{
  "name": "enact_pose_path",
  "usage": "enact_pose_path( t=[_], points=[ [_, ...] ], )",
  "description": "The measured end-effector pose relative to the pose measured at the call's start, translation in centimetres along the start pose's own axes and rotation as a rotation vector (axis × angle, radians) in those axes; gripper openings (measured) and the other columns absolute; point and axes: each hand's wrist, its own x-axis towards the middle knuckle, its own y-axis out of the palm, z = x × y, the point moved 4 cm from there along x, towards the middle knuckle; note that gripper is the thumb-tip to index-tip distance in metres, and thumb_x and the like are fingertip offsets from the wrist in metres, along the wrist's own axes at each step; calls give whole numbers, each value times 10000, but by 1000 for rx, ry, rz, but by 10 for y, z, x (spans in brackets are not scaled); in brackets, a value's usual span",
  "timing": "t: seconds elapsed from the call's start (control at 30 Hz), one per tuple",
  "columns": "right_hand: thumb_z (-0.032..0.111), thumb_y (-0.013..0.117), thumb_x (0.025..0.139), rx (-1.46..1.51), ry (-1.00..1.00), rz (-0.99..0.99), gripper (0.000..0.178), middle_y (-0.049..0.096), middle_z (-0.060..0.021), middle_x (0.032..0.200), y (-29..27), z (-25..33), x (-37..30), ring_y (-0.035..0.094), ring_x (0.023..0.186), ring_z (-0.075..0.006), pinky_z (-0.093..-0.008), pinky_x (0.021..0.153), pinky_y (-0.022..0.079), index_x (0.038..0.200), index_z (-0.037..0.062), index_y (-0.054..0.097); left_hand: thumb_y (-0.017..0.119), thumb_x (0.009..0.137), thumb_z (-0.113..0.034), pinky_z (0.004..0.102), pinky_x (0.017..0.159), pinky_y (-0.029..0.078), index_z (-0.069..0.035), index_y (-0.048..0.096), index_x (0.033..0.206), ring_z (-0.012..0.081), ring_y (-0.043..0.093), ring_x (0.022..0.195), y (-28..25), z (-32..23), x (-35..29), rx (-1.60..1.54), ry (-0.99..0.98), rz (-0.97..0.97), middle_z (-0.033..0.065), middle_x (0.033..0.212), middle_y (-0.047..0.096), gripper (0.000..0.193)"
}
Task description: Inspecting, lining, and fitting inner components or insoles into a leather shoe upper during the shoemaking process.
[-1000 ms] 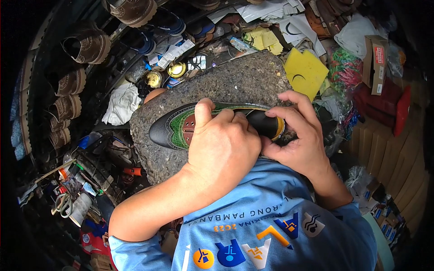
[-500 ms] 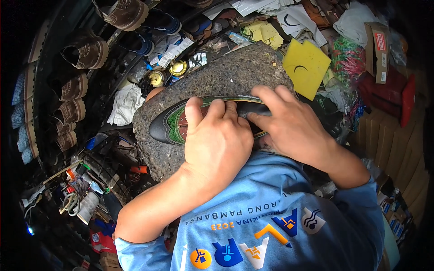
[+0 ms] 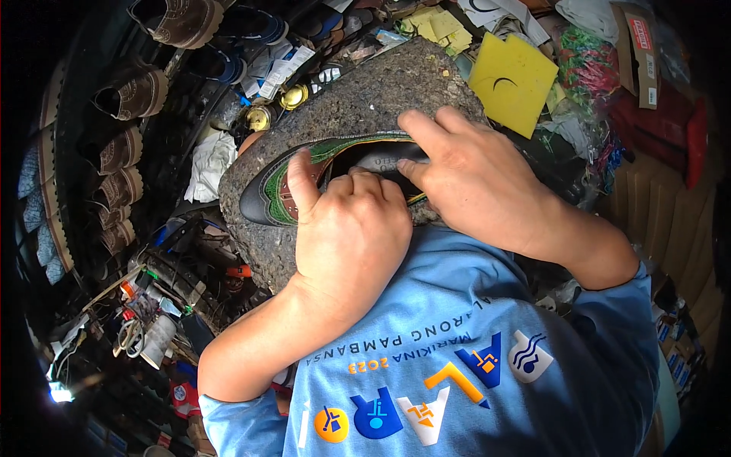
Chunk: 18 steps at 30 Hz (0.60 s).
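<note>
Shoe (image 3: 324, 156) appears assembled: left grip (image 3: 350, 228) clasps its near side; right grip (image 3: 481, 181) straddles its rim, closure indeterminable; insole (image 3: 378, 161) lies between them, seating unconfirmed.

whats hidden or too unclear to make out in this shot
Head view: the curled fingertips of the left hand, hidden by its knuckles at the opening of the shoe.
Head view: the shoe's heel end, covered by the right hand.
Head view: the shoe's sole, hidden by the shoe itself.
Head view: a white paper with a curved line, cut off by the upper edge.
Head view: the clutter around the scissors, too small and dark.
</note>
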Motion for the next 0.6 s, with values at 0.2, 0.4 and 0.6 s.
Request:
enact_pose_path(
  t=[0.2, 0.4, 0.6],
  points=[
    [151, 698, 793, -13, -26, -58, 143, 611, -95, 1090, -3, 3, -3, 611, 961, -281, -419, 805, 548, 784, 22, 758, 554, 901, -78, 827, 1099, 265, 28, 677, 880, 305, 740, 845, 0, 7, -3, -137, 28, 91, 143, 858, 684, 163],
    [143, 663, 822, 97, -217, -273, 158, 649, -83, 1128, -6, 1, -5, 621, 1035, -330, -529, 991, 477, 890, 36, 757, 538, 894, -19, 800, 1126, 243, 19, 640, 1074, 338, 724, 938, -30, 28, 1, -509, 111, 344, 179, 948, 709, 210],
    [151, 679, 884, 45, -245, -42, 602, 741, -32, 1084, -4, -3, -12, 574, 1299, -323, -754, 1145, 254, 1478, 141, 579, 565, 926, -73, 747, 1153, 265, -36, 619, 1198, 229, 723, 872, -7, 29, -12, -429, 183, 107, 73, 777, 706, 280]
  ],
)
